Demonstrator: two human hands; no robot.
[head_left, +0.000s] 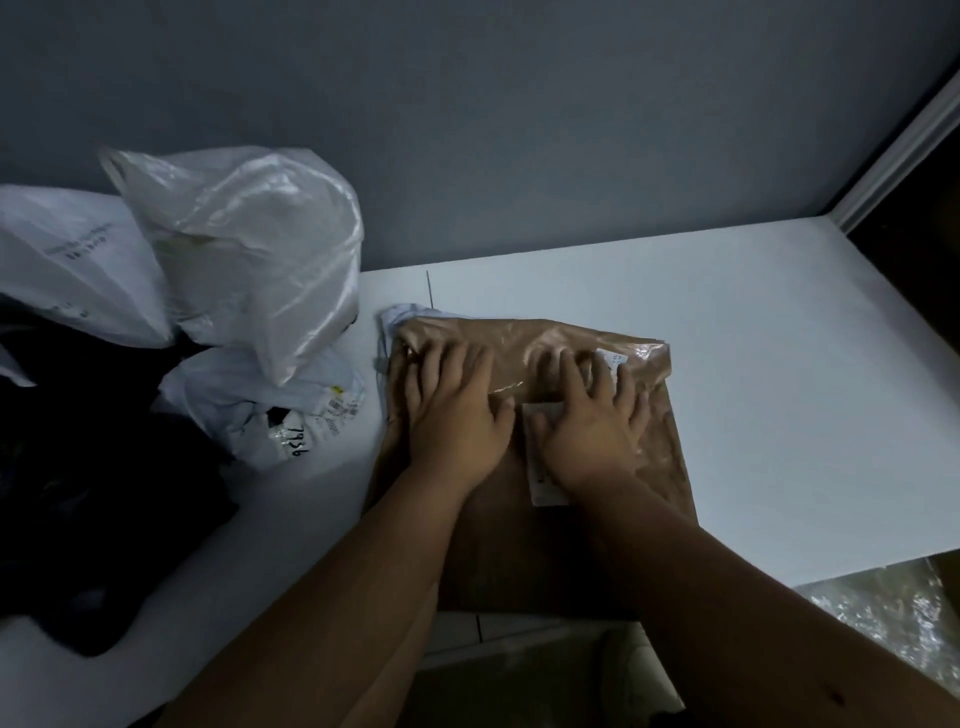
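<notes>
A flat brown garment in a clear plastic bag (660, 431) lies on the white table (753, 364), its near end reaching the table's front edge. My left hand (454, 410) presses flat on its left part with fingers spread. My right hand (589, 421) presses beside it, fingers spread, partly covering a white label (540, 483) on the bag. A second small white sticker (610, 361) shows by my right fingertips. A bit of pale cloth or plastic (397, 317) sticks out from under the bag's far left corner.
Translucent white plastic bags (249, 244) are heaped at the left, one marked with handwritten digits (296, 441). Dark clothing (98, 499) lies at the near left. A grey wall (519, 130) backs the table. Crinkled plastic (893, 613) sits below the table's right front edge.
</notes>
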